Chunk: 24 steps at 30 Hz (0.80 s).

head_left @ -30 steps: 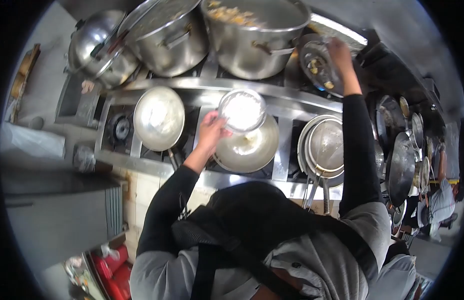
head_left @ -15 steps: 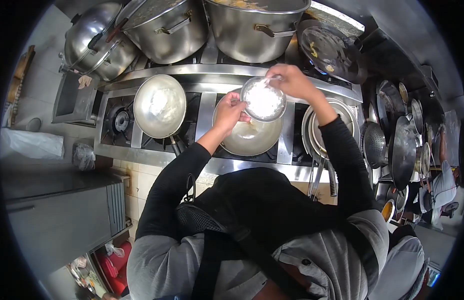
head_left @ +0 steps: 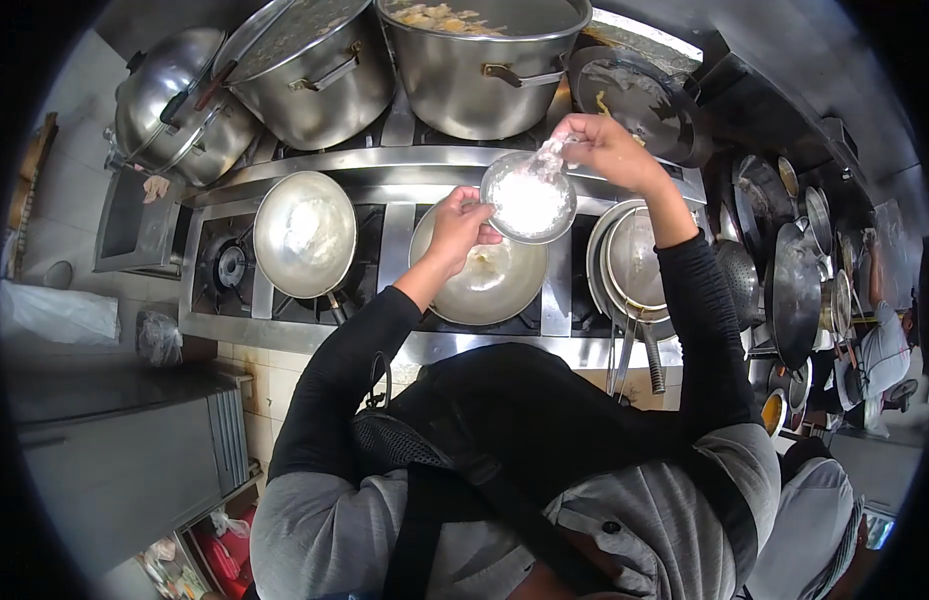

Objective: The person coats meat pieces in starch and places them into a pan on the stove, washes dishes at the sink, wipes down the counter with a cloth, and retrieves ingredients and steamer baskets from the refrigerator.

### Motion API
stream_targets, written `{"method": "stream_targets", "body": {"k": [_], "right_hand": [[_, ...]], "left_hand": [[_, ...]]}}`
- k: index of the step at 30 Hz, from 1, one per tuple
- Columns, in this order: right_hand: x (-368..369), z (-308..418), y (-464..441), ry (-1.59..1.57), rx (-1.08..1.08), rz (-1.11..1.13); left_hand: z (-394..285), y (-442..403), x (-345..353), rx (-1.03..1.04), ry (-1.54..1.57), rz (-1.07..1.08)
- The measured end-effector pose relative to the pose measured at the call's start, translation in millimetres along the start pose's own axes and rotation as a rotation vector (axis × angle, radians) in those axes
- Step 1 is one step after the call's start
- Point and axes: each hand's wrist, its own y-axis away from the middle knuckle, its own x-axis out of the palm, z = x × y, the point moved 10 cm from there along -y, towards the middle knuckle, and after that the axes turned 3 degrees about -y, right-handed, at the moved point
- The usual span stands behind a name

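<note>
My left hand (head_left: 462,232) grips the rim of a small metal bowl (head_left: 529,200) full of white powder. The bowl is held above the right part of a wide pan (head_left: 484,290) on the stove. At the bowl's upper right, my right hand (head_left: 606,152) pinches a powder-coated piece (head_left: 550,152), whose lower end is over the powder. What the piece is cannot be made out. Behind my right hand, a dark pan (head_left: 624,90) on the back burner holds a few yellowish bits.
Large pots (head_left: 484,80) stand along the back. A pale pan (head_left: 304,235) sits on the left burner, stacked strainers (head_left: 639,265) on the right. Pans and ladles hang at the right (head_left: 794,290). Other people are at the lower right (head_left: 809,530).
My right hand has come from the dark back pan to the bowl and has since lifted slightly with the coated piece. My left hand has carried the bowl to the right.
</note>
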Motion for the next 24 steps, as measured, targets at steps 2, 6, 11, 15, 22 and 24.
{"method": "stream_targets", "body": {"k": [2,6,11,15,22,24], "right_hand": [[-18,-11,2,-0.167,0.062,-0.054],[-67,-16,12,-0.378,0.097,-0.195],[-180,-12,37,-0.169,0.066,-0.399],[-258,-59,42,0.133,0.101,-0.464],[-377,-291,-25,0.757,0.048,-0.355],[-365,-275,-65,0.846,-0.004,-0.397]], "left_hand": [[1,-3,2,0.006,0.014,0.007],[6,-9,2,-0.006,0.024,0.001],[10,0,-4,-0.018,0.011,0.000],[22,10,-18,-0.103,0.001,-0.058],[33,106,-100,0.053,0.187,-0.298],[25,150,-123,0.088,0.245,-0.421]]}}
